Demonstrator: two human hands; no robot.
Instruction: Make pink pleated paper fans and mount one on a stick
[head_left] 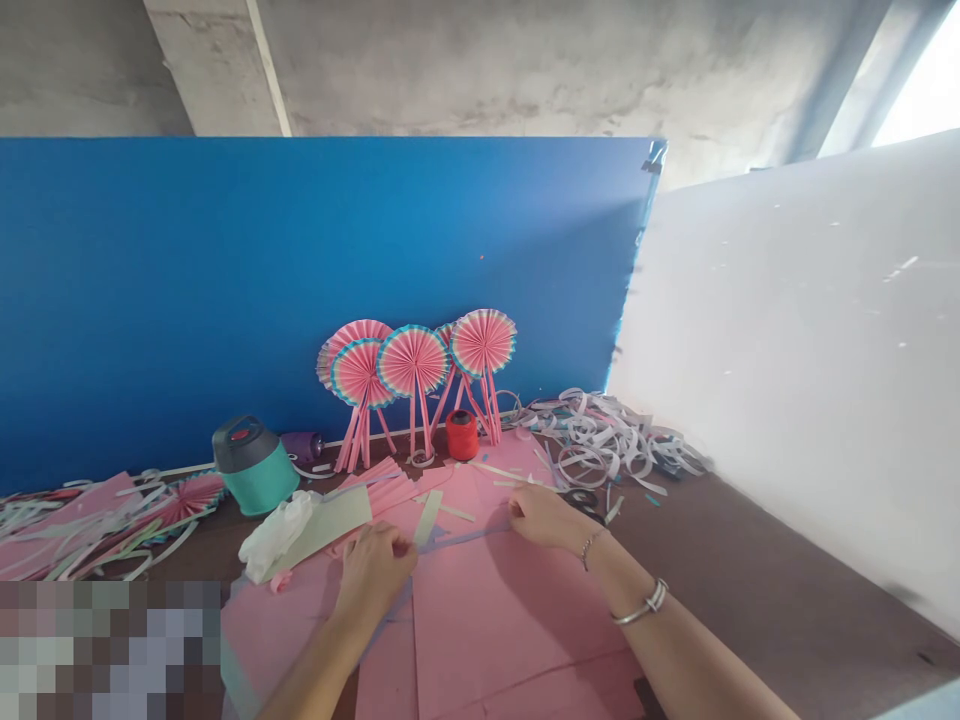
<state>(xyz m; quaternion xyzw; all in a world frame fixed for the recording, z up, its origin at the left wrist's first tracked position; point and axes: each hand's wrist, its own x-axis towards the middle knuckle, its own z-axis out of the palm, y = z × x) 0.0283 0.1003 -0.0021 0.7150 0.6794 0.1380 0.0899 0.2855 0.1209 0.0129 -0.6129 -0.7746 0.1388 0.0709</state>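
My left hand has its fingers curled in a pinch over the pink paper sheets. A short pale green paper strip lies just beyond its fingertips. My right hand, with bracelets on the wrist, is closed near the far edge of the sheets. Whatever either hand pinches is hidden. A thin bluish-grey band runs across the paper between both hands. Black-handled scissors lie partly hidden behind my right wrist. Folded pink paper lies beyond my left hand.
Several round pink paper fans lean on the blue panel. A red thread spool, a teal-and-grey container and crumpled white plastic stand nearby. Paper offcuts pile at the back right; a white panel borders the right.
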